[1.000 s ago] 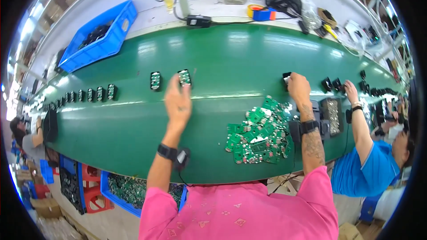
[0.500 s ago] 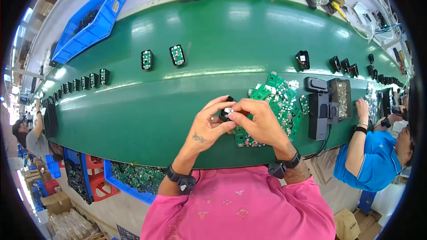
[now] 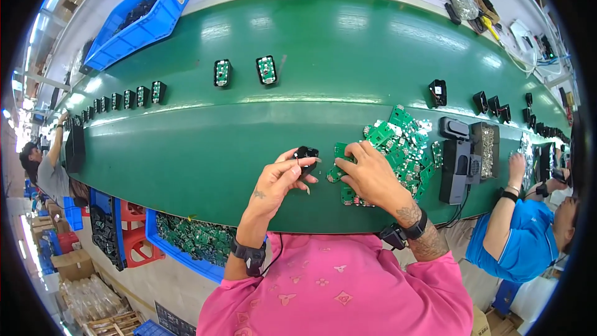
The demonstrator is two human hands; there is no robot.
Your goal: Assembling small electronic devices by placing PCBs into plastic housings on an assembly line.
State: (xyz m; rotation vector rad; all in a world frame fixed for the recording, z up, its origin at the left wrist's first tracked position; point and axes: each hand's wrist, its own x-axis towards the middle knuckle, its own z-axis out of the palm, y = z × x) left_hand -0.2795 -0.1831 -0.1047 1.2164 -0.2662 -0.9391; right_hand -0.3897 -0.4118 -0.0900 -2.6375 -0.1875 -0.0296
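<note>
My left hand point(image 3: 278, 180) holds a small black plastic housing point(image 3: 305, 160), its fingers and thumb closed round it. The open side of the housing shows a dark inside. My right hand point(image 3: 375, 175) is at the left edge of a heap of green circuit boards point(image 3: 403, 143), its bent fingers closed on a circuit board point(image 3: 339, 150) there. The palm covers part of the heap, and the fingertips are partly hidden. The two hands are apart, with a strip of green table point(image 3: 249, 130) between them.
Two black housings with boards point(image 3: 266, 70) stand farther back; several more line up at left. Empty-looking black housings point(image 3: 438, 93) stand at right, beyond a grey device point(image 3: 456, 168) and a tray of small parts point(image 3: 485, 149). A blue bin point(image 3: 149, 22) is at far left. Co-workers sit on both sides.
My hands have separated. The right one has left the housing and moved to the circuit boards, while the left keeps the housing. The whole view has shifted slightly.
</note>
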